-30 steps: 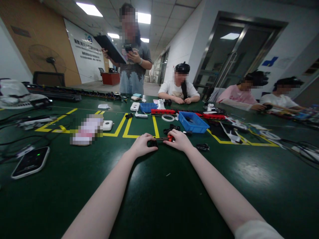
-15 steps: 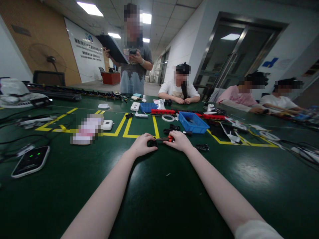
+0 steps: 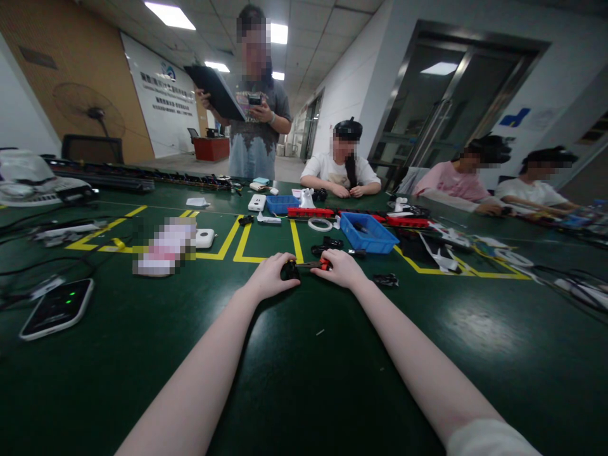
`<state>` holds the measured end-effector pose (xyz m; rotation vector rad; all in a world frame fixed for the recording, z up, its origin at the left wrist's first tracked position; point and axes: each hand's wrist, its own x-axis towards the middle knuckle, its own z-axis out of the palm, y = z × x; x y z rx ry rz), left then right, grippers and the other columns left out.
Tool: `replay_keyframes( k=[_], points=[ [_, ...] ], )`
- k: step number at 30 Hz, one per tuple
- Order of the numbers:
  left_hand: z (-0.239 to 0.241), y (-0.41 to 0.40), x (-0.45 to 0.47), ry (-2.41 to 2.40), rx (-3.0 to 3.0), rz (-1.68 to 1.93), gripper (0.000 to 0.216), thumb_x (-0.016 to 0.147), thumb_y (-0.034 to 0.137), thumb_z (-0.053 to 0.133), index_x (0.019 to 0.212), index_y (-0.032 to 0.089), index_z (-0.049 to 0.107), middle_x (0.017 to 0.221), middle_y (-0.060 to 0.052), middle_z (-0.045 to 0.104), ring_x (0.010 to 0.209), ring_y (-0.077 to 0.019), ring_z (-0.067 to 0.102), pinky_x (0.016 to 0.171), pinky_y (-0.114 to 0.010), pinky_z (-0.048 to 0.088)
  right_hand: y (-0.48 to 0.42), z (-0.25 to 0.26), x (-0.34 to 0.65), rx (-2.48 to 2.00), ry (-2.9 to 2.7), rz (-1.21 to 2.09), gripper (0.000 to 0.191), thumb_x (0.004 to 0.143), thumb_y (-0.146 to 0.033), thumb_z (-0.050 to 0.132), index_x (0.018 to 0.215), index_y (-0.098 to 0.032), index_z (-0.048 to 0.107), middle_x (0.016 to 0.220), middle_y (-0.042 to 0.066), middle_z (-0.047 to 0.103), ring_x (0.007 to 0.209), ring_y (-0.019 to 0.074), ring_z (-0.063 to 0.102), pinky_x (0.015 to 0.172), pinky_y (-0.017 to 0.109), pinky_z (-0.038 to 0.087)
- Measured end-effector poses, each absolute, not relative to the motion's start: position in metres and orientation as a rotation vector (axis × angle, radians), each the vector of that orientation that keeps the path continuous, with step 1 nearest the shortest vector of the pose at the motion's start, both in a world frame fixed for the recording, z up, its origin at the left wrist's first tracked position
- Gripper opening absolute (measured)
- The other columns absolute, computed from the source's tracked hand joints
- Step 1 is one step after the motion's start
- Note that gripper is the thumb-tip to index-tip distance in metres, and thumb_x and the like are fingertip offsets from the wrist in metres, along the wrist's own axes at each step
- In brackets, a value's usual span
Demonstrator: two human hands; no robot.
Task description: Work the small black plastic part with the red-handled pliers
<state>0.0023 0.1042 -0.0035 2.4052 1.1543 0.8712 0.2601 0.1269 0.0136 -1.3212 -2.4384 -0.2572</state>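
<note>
Both my arms reach out over the dark green table (image 3: 304, 380). My left hand (image 3: 272, 276) is closed around a small black part (image 3: 288, 270) that rests on the table. My right hand (image 3: 342, 267) is closed on a tool with a red handle (image 3: 323, 263), whose thin dark shaft points left into the black part. The two hands are close together, just in front of a yellow floor-tape line (image 3: 296, 240) on the table.
A blue bin (image 3: 369, 232), a white ring (image 3: 320, 225), red strips and black parts lie beyond my hands. A phone (image 3: 57, 307) and cables lie at left. One person stands across the table with a tablet; several people sit at the far side.
My hands stay almost still. The black part in my left hand shows a little more. The standing person has raised the phone slightly.
</note>
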Motion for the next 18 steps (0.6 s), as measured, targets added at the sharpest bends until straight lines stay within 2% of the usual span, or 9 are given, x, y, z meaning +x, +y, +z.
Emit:
replay_keyframes(
  k=[5, 18],
  points=[
    [-0.0057, 0.1056, 0.0016, 1.136, 2.41, 0.872, 0.041, 0.08, 0.042, 0.072, 0.115, 0.024, 0.065, 0.119, -0.007, 0.065, 0.112, -0.0282, 0.062, 0.1, -0.042, 0.048, 0.1258, 0.0149, 0.2594, -1.327, -2.442, -0.248, 0.037, 0.084, -0.057, 0.062, 0.074, -0.022, 0.052, 0.081, 0.004, 0.061, 0.072, 0.0186, 0.055, 0.063, 0.03, 0.037],
    [-0.0077, 0.1072, 0.0016, 1.113, 2.418, 0.897, 0.042, 0.08, 0.041, 0.072, 0.117, 0.022, 0.066, 0.119, -0.008, 0.066, 0.111, -0.027, 0.063, 0.1, -0.041, 0.049, 0.1277, 0.0132, 0.2601, -1.336, -2.437, -0.269, 0.038, 0.083, -0.059, 0.062, 0.076, -0.022, 0.053, 0.081, 0.005, 0.063, 0.074, 0.0201, 0.057, 0.066, 0.031, 0.037]
  ],
)
